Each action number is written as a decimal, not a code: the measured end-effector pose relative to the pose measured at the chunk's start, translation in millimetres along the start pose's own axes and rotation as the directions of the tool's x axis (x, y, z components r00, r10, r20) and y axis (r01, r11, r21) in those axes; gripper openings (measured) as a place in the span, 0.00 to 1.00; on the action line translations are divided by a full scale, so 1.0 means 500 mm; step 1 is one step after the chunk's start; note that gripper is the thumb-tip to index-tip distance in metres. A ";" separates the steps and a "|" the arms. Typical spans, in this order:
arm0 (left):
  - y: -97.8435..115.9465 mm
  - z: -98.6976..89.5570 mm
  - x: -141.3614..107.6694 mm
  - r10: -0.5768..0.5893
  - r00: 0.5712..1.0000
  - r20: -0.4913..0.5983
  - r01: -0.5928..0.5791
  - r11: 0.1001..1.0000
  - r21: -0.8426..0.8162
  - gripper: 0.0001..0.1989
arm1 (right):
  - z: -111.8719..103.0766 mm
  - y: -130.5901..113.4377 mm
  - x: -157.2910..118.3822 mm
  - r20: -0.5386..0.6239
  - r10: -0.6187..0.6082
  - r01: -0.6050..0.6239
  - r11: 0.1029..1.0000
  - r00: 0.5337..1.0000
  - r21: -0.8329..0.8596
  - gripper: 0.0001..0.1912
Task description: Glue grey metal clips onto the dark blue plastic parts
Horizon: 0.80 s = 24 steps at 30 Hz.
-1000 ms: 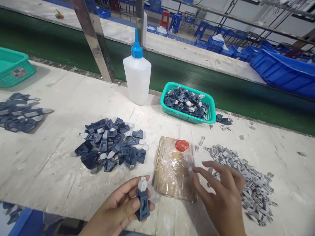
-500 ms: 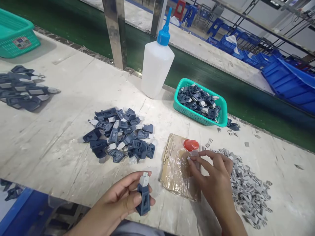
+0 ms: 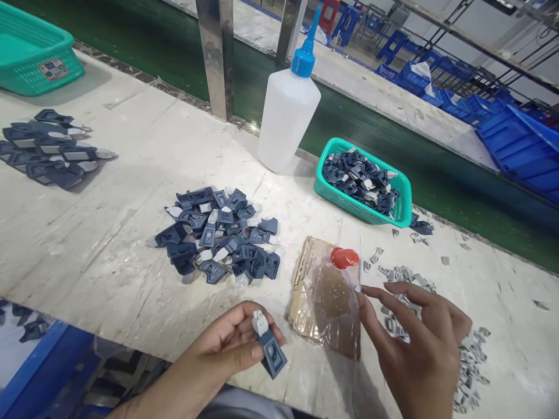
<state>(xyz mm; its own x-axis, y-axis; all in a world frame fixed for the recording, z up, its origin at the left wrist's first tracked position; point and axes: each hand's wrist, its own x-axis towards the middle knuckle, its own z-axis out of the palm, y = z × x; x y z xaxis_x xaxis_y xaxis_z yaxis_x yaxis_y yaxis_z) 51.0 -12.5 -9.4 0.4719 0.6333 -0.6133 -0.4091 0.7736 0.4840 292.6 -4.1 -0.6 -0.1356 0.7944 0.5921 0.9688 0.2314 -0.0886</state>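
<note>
At the bench, L hand pinched a dark part near the pad; R hand, pinching a tiny pale bit, had just shifted from over the pad to its R edge, so pad step prob. done

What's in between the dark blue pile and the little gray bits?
In the head view, a flat piece of cardboard under shiny clear plastic, with a small red thing on it. Your right hand partly covers the gray bits.
</note>
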 end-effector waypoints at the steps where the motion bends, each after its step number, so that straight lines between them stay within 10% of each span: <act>1: -0.004 -0.003 0.005 0.037 0.999 0.023 -0.038 0.997 0.062 0.09 | -0.001 -0.004 -0.001 0.004 -0.001 0.001 1.000 1.000 0.008 0.06; 7: -0.024 -0.013 0.023 0.159 0.987 0.037 -0.161 0.910 0.382 0.06 | 0.014 -0.014 -0.018 -0.013 0.029 -0.029 1.000 0.999 0.007 0.06; 24: -0.020 -0.001 0.021 0.196 0.980 0.027 -0.196 0.943 0.269 0.04 | 0.013 -0.139 -0.066 0.155 -0.044 -0.016 0.930 0.987 0.367 0.08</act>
<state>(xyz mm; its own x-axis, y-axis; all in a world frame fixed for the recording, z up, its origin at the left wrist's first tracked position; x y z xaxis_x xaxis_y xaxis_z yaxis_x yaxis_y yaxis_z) 59.8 -13.7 -21.3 0.4036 0.7731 -0.4893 -0.2682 0.6113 0.7446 228.6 -42.6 -19.2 -0.2088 0.8610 0.4637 0.8271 0.4085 -0.3861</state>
